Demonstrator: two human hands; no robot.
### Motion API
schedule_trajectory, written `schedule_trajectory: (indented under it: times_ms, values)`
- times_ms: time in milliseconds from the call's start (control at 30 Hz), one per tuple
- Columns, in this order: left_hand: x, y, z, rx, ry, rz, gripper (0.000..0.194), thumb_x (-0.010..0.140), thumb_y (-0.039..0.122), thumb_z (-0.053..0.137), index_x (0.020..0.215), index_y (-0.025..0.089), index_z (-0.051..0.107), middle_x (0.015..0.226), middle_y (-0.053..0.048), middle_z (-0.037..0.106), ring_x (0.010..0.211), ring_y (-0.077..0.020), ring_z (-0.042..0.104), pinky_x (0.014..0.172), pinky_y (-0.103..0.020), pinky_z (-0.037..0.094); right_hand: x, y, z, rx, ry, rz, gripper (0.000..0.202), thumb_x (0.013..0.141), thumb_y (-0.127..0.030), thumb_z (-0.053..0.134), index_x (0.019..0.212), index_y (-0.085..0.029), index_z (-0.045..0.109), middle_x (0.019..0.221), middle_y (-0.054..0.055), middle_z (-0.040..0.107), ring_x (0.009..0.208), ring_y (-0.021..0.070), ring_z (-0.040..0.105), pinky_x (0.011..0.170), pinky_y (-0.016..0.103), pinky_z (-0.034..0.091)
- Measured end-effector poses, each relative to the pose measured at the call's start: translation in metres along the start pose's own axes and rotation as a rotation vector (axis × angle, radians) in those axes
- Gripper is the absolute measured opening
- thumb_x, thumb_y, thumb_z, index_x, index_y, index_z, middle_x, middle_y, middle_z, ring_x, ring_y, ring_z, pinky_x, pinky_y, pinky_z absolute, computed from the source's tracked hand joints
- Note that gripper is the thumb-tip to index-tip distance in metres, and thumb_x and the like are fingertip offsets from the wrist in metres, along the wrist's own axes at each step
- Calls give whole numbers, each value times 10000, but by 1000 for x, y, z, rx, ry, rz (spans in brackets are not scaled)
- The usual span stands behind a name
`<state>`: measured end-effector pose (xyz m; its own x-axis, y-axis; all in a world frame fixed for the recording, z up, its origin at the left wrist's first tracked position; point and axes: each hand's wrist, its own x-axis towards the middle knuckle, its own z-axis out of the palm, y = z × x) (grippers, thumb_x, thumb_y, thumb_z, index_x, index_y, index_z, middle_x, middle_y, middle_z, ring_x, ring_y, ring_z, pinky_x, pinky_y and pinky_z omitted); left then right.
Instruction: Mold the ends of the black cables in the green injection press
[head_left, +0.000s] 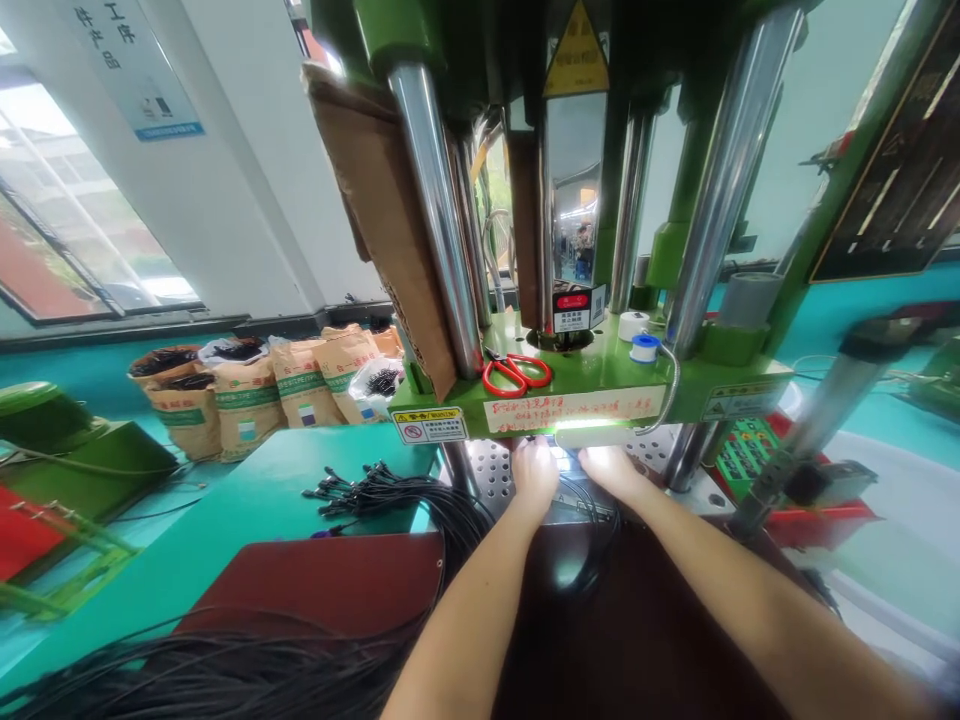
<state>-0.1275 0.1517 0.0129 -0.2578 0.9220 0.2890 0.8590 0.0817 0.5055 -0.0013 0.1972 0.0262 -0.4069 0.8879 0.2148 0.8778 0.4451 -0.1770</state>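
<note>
Both hands reach under the green press platform, close to a lit metal plate. My left hand (pixel 535 470) is beside the perforated plate (pixel 495 472), its fingertips hidden beneath the platform edge. To its right, my right hand (pixel 606 470) lies at the bright light, its fingers also mostly out of sight. Thin black cables (pixel 600 515) run from between the hands down over the dark red tabletop. What either hand holds cannot be made out. A bundle of black cables with connector ends (pixel 390 495) lies left of my left hand.
Red-handled scissors (pixel 516 375) and a blue-and-white spool (pixel 644 348) rest on the press platform (pixel 600 375). Steel columns (pixel 439 200) stand at both sides. More black cables (pixel 247 670) cover the lower left. Paper sacks (pixel 247 400) stand beyond the turquoise table (pixel 300 460).
</note>
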Motion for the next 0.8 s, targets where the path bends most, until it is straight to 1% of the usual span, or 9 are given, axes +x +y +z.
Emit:
schedule_trajectory:
  times_ms: [133, 200, 267, 333, 433, 533, 700, 800]
  values:
    - [1, 9, -6, 22, 18, -1, 257, 774, 157, 409, 909, 130, 626, 857, -152, 611, 992, -293, 482, 899, -405, 320, -2, -1, -6, -33, 23, -13, 215, 808, -89, 415, 895, -102, 611, 908, 107, 633, 842, 185, 572, 784, 337, 407]
    - [-2, 16, -7, 27, 44, 10, 265, 780, 217, 433, 957, 141, 614, 932, -150, 602, 1020, -297, 458, 906, -410, 308, -5, -2, -11, -40, 34, -49, 225, 810, -86, 403, 878, -103, 617, 936, 119, 631, 870, 195, 565, 789, 332, 405]
    - [-5, 23, -5, 40, 54, 51, 286, 781, 272, 447, 983, 145, 605, 985, -150, 592, 1041, -305, 435, 895, -413, 310, -8, -3, -14, -39, 41, -105, 237, 819, -113, 395, 869, -114, 627, 955, 128, 631, 884, 202, 558, 798, 319, 399]
    - [-8, 28, -3, 58, 43, 96, 273, 780, 257, 445, 963, 140, 611, 983, -155, 593, 1043, -310, 428, 879, -417, 312, -11, -4, -14, -34, 49, -163, 245, 837, -160, 394, 908, -122, 625, 989, 131, 623, 892, 204, 554, 807, 314, 396]
    - [-8, 28, 0, 70, 25, 118, 265, 778, 164, 406, 929, 133, 622, 932, -160, 606, 1015, -297, 446, 871, -415, 306, -11, -3, -11, -27, 67, -217, 265, 853, -180, 378, 956, -115, 613, 1023, 142, 609, 901, 207, 550, 817, 318, 394]
    - [-6, 24, 0, 75, 27, 129, 290, 771, 121, 389, 944, 122, 621, 912, -163, 610, 998, -285, 459, 871, -403, 303, -9, -4, -6, -22, 79, -233, 277, 850, -148, 356, 911, -113, 624, 961, 132, 623, 876, 204, 554, 808, 313, 399]
    - [-4, 20, 2, 85, 29, 132, 290, 799, 170, 386, 954, 140, 629, 867, -140, 624, 992, -268, 461, 867, -381, 314, -6, -12, 1, -20, 75, -204, 281, 828, -120, 352, 803, -119, 632, 851, 112, 637, 780, 196, 565, 745, 294, 415]
    - [-2, 20, 5, 108, 36, 120, 301, 811, 190, 379, 993, 138, 613, 841, -125, 623, 996, -255, 457, 874, -375, 318, -4, -16, 3, -19, 68, -179, 285, 837, -125, 344, 800, -119, 626, 827, 109, 638, 756, 197, 566, 728, 293, 412]
